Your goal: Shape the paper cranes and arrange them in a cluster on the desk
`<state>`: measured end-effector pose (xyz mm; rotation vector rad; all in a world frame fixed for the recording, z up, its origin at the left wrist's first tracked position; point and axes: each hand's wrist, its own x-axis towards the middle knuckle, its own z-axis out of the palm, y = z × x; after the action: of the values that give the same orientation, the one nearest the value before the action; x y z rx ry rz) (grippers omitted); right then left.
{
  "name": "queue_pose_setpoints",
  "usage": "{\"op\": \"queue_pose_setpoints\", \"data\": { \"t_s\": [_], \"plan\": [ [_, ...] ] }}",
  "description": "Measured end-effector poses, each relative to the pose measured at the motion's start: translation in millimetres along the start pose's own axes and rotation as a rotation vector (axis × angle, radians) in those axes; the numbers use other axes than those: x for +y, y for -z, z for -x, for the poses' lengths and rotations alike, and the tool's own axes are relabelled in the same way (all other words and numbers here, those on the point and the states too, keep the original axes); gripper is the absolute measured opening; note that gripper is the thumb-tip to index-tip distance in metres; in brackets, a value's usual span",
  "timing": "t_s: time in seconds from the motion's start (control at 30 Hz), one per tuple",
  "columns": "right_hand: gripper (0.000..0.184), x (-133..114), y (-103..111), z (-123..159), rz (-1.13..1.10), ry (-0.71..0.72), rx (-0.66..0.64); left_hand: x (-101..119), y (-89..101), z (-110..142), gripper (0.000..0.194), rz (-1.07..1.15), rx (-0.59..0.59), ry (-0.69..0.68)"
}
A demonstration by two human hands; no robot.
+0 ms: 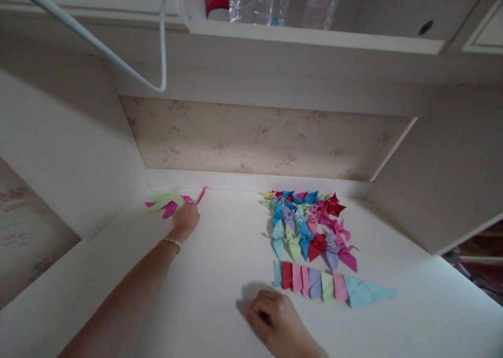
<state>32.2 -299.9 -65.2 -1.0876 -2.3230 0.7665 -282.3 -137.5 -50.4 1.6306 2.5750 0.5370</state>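
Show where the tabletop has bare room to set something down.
Bare: tabletop middle, between the left hand and the paper cranes; also between cranes and right side panel. Crowded: the cranes, folded paper row by the right hand, and paper pile.

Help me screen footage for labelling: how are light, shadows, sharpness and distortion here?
Head view: dim, uneven light; head view: a soft shadow left of the bare right hand on the smooth white tabletop; head view: multicoloured folded-paper birds look soft, creases hard to read; head view: the plain pale left panel slants outward, suggesting wide-angle stretch.
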Motion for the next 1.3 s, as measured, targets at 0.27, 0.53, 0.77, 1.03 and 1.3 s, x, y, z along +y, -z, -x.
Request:
{"op": "queue_pose_setpoints", "data": {
  "t_s": [0.27, 0.53, 0.77, 1.03, 1.3],
  "plan": [
    [0.033, 0, 3, 3, -0.147, -0.043, 0.048, 8, 23.6, 46, 0.025, 0.346, -0.044, -0.044],
    [0.039, -11, 9, -6, -0.869, -0.290, 0.323, 58, 40.0, 194, 0.036, 1.174, -0.502, -0.027],
    [0.037, -37, 14, 8, -1.090, -0.289, 0.422, 87, 26.7, 272, 0.039, 1.090, -0.795, -0.212],
    [0.033, -15, 41, 63, -0.471, -0.131, 0.526, 95, 58.6, 256, 0.041, 1.044, -0.994, -0.178],
    [0.045, 36, 75, 109, 0.164, 0.060, 0.375, 142, 36.6, 236, 0.038, 0.933, -1.039, -0.419]
  ]
}}
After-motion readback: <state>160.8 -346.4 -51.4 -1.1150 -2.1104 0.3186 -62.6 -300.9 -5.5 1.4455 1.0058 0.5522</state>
